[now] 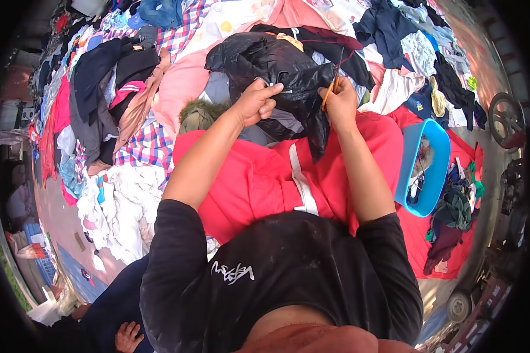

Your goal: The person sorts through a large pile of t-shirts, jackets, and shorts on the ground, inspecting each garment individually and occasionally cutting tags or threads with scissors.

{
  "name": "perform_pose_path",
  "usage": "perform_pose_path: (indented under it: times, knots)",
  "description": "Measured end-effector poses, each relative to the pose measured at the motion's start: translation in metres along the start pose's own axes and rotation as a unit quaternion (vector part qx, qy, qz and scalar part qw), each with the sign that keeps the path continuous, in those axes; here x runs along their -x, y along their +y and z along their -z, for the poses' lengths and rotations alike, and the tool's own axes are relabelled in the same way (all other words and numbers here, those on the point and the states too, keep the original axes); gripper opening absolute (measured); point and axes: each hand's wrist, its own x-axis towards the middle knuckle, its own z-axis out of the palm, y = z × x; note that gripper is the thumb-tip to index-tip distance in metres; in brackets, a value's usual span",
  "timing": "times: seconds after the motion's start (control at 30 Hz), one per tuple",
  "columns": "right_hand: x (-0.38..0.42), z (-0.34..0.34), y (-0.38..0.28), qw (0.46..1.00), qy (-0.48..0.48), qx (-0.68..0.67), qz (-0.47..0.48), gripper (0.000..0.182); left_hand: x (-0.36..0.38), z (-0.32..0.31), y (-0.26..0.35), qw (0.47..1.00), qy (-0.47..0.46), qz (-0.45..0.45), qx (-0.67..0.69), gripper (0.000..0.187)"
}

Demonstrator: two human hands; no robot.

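Between my two hands a shiny black jacket [259, 59] is stretched over my lap, its thin padded fabric gathered and hanging down between my knees. My left hand [256, 104] has its fingers curled and its thumb pressed at the jacket's edge, by a light zipper strip. In my right hand [340, 101] is a pair of scissors [329, 97] with orange handles, blades pointing up and away from me beside the black fabric. Grey cloth and a brown fur trim [203, 112] lie under and left of the jacket. Red fabric [247, 176] with a white stripe covers my legs.
Heaped clothes surround me, including dark garments [91, 82] at left and white ones [129, 206] nearer. A blue plastic basket [401, 176] with small items stands by my right knee. Wheels [506, 120] line the far right. Another person's dark-clothed leg [115, 303] is at lower left.
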Motion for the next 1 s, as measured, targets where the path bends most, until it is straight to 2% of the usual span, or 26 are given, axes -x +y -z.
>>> perform_pose_path:
  times: [0.07,0.17,0.3,0.4,0.47,0.57,0.6,0.63,0.7,0.8,0.87,0.97,1.0]
  knots:
    - [-0.008,0.006,-0.003,0.999,0.010,0.041,0.024,0.028,-0.003,-0.008,-0.004,1.000,-0.013,0.011,-0.004,0.039]
    - [-0.009,0.007,0.006,0.999,0.027,-0.016,0.041,0.029,-0.011,-0.015,-0.017,0.998,0.008,0.051,0.046,0.037]
    - [0.004,0.017,0.009,0.998,-0.021,-0.046,-0.043,0.024,-0.017,-0.018,-0.026,0.999,-0.029,0.023,0.036,0.034]
    - [0.007,0.025,0.013,0.991,-0.047,-0.007,-0.124,0.021,-0.023,-0.020,-0.027,0.997,-0.036,0.018,-0.069,0.030]
    - [0.013,0.034,0.018,0.985,-0.072,-0.004,-0.154,0.023,-0.030,-0.021,-0.033,0.995,-0.029,0.004,-0.092,0.027]
    - [0.014,0.046,0.019,0.989,-0.013,0.068,-0.134,0.034,-0.032,-0.027,-0.034,0.996,0.005,-0.019,-0.093,0.024]
    - [0.016,0.051,0.015,0.984,0.032,0.144,-0.103,0.045,-0.032,-0.029,-0.034,0.996,0.019,-0.027,-0.089,0.023]
    - [0.016,0.057,0.003,0.960,0.045,0.256,-0.100,0.045,-0.035,-0.030,-0.037,0.996,0.044,-0.018,-0.073,0.023]
    - [0.020,0.065,-0.004,0.969,0.039,0.230,-0.083,0.045,-0.040,-0.031,-0.043,0.995,0.091,0.000,-0.042,0.022]
    - [0.038,0.055,-0.015,0.996,0.013,0.069,-0.052,0.043,-0.045,-0.028,-0.051,0.996,0.087,0.017,-0.022,0.023]
    - [0.054,0.047,-0.025,0.989,-0.071,0.064,-0.110,0.040,-0.049,-0.019,-0.058,0.998,0.052,0.019,-0.029,0.012]
    - [0.070,0.035,-0.016,0.963,-0.182,0.059,-0.187,0.043,-0.052,-0.016,-0.062,0.999,0.022,0.004,-0.022,0.011]
    - [0.073,0.029,-0.007,0.958,-0.189,0.017,-0.217,0.045,-0.052,-0.017,-0.063,1.000,0.017,-0.004,-0.016,0.012]
